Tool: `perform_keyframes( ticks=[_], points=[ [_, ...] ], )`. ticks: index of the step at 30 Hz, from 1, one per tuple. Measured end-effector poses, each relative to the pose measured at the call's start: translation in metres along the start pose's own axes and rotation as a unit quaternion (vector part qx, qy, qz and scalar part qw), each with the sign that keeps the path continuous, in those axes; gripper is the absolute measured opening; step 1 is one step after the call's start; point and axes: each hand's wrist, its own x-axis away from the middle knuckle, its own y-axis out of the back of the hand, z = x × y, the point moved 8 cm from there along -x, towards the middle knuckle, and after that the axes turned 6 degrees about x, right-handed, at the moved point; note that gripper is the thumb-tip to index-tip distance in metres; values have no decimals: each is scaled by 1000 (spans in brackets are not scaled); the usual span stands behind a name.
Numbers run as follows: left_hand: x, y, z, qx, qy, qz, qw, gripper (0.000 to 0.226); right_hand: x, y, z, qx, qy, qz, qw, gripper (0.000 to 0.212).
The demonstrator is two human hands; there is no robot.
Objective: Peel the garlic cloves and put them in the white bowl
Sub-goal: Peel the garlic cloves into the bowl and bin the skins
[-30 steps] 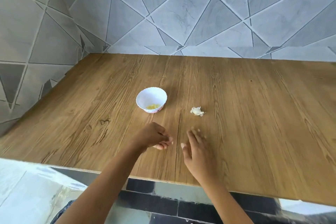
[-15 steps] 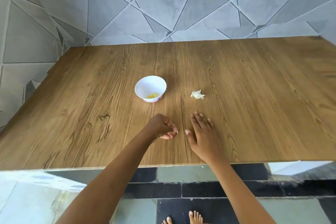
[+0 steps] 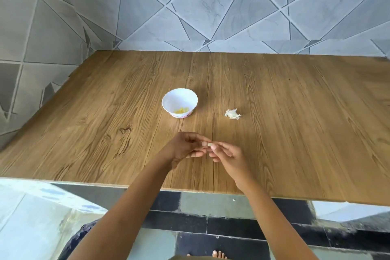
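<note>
Though no writing legible — garlic clove (image 3: 210,144) between fingertips

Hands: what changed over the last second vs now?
The right hand, open and flat over the table before, closed in to meet the left hand; both now pinch a small garlic clove between their fingertips. The white bowl and the garlic piece beside it stayed put.

Wooden table (image 3: 295,133) against grey triangle-patterned wall tiles (image 3: 211,6) (dark tiled floor (image 3: 190,221) below)
</note>
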Motion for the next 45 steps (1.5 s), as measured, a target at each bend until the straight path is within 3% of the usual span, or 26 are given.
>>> perform_keyframes(
  ticks=[3, 8, 14, 17, 19, 23, 25, 28, 31, 33, 37, 39, 41, 43, 45],
  points=[
    [0, 4, -8, -29, -30, -22, 999, 13, -6, -4, -4, -125, -82, 20, 989, 13],
    [4, 9, -8, -57, -35, -24, 997, 12, -12, -12, -3, -161, -134, 105, 972, 6],
    [8, 8, -6, -69, -13, -12, 997, 15, -16, -13, 11, -14, -2, 132, 991, 14],
    [9, 10, 4, -8, 14, -33, 999, 16, -17, -9, 21, 138, 128, 72, 979, 17],
    [8, 11, 8, 15, 11, -52, 998, 15, -13, -10, 27, 183, 199, 33, 962, 19],
    [6, 12, -1, -41, -22, -93, 995, 19, -10, -10, 34, 238, 240, -40, 940, 28],
    [6, 13, -4, -86, -42, -115, 989, 20, -13, -12, 28, 228, 190, -39, 954, 23],
    [8, 13, -14, -208, -126, -156, 957, 17, -15, -18, 11, 94, 1, 22, 995, 26],
    [14, 9, -24, -289, -230, -174, 913, 14, -11, -25, -3, -78, -157, 69, 982, 25],
    [16, 6, -27, -309, -284, -165, 893, 13, -12, -27, -6, -140, -202, 80, 966, 23],
    [24, 2, -32, -400, -372, -145, 825, 18, -11, -22, -8, -103, -204, 73, 971, 24],
    [25, -3, -30, -477, -388, -150, 774, 28, -13, -17, -3, 23, -134, 34, 990, 25],
    [25, -5, -28, -515, -370, -182, 751, 33, -14, -11, 14, 215, 39, -68, 973, 20],
    [21, -2, -28, -501, -320, -195, 780, 29, -5, -13, 31, 322, 184, -149, 916, 16],
    [15, 2, -26, -467, -266, -182, 824, 22, -1, -15, 37, 359, 249, -157, 886, 22]
  ],
)
